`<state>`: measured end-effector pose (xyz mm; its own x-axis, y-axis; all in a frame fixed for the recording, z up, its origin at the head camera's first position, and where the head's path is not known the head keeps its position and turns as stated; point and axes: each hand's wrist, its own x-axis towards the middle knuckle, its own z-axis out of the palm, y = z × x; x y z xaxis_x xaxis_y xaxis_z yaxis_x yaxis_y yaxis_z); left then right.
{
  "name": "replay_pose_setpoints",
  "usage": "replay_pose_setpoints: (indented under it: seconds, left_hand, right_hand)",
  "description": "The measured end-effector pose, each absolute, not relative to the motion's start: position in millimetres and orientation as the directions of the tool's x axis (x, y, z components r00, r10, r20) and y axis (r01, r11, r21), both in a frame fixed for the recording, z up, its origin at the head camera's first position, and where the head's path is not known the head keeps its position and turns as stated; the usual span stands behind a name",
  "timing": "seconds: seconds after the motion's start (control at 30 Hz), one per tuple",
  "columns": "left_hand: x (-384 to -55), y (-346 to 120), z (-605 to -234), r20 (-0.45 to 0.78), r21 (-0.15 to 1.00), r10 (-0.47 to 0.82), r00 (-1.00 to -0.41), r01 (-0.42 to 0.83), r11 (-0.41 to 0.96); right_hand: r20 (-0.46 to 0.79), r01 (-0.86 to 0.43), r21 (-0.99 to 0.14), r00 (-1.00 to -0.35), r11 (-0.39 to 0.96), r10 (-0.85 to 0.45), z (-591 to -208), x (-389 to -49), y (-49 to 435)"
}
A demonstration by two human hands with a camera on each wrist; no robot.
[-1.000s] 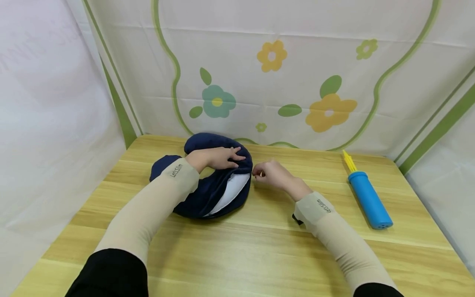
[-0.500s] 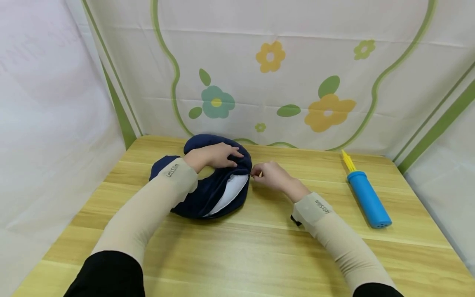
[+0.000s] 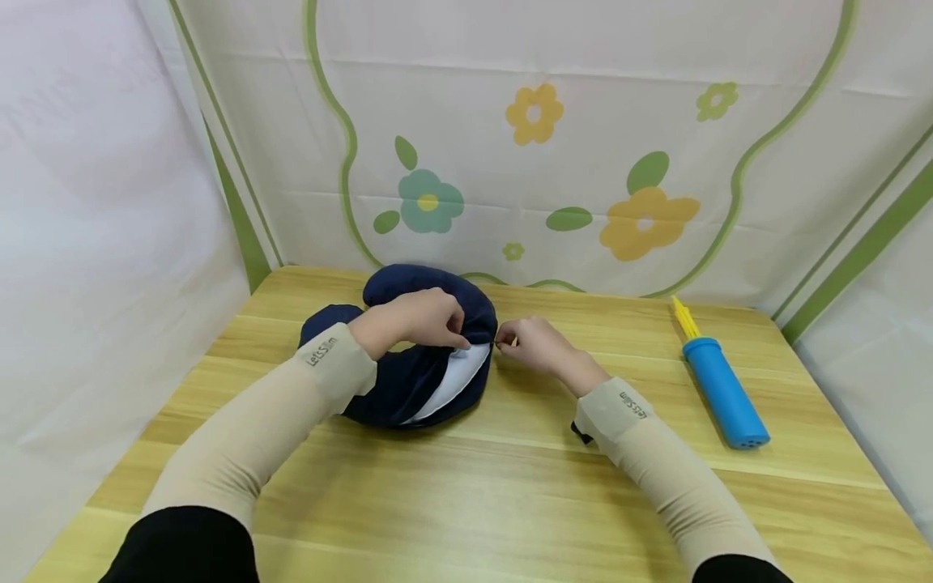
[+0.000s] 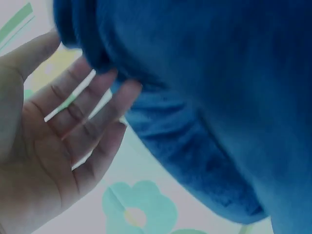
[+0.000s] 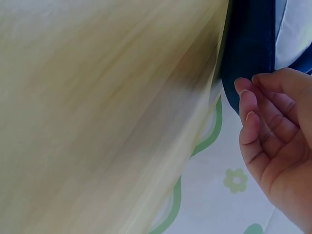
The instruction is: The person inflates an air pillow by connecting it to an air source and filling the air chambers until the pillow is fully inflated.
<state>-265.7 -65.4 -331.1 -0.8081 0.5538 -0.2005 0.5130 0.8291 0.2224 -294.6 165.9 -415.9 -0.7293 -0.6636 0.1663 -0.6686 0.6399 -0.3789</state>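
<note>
A navy plush U-shaped neck pillow (image 3: 408,389) lies on the wooden table, a white inner part (image 3: 455,376) showing through a long slit in its cover. My left hand (image 3: 419,316) is over the pillow, its thumb at the upper end of the slit. In the left wrist view its fingers (image 4: 92,117) are spread and slightly bent, tips against the plush. At the pillow's right edge, my right hand (image 3: 535,344) pinches the small dark zipper pull between thumb and forefinger; the fingertips mostly hide it. The right wrist view shows these fingers (image 5: 251,129) beside the navy edge (image 5: 248,53).
A blue hand pump (image 3: 725,393) with a yellow nozzle (image 3: 685,316) lies on the right of the table (image 3: 466,510). White cloth with printed flowers (image 3: 452,105) hangs behind the table's back edge, and more white cloth (image 3: 102,267) hangs along the left side.
My left hand has lifted its spread fingers from the pillow's upper right part and drawn in toward the slit, thumb lowered to its upper end. The right hand keeps its pinch at the edge.
</note>
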Motion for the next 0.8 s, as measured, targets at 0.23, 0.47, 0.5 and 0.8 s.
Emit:
replay_pose_setpoints:
  seconds: [0.23,0.47,0.5,0.8]
  left_hand:
    - [-264.0,-44.1,-342.5,-0.124,0.024,0.512,-0.850,0.514,0.858]
    - [-262.2,-36.2,-339.9,-0.138,-0.004,0.475,-0.869,0.480,0.877]
    - [-262.1,-36.3,-339.0,-0.141,0.014,0.465,-0.874,0.468,0.883]
    - [-271.6,-45.6,-336.0,-0.280,0.216,0.360,-0.890,0.307,0.927]
  right_hand:
    - [0.144,-0.656,-0.374,-0.739,0.655,-0.658,-416.9,-295.5,164.8]
    - [0.144,-0.662,-0.359,-0.736,0.658,-0.662,-415.5,-295.4,164.5]
    - [0.146,-0.664,-0.355,-0.734,0.658,-0.663,-415.3,-295.2,164.3]
    - [0.159,-0.674,-0.326,-0.730,0.663,-0.665,-413.8,-294.5,162.2]
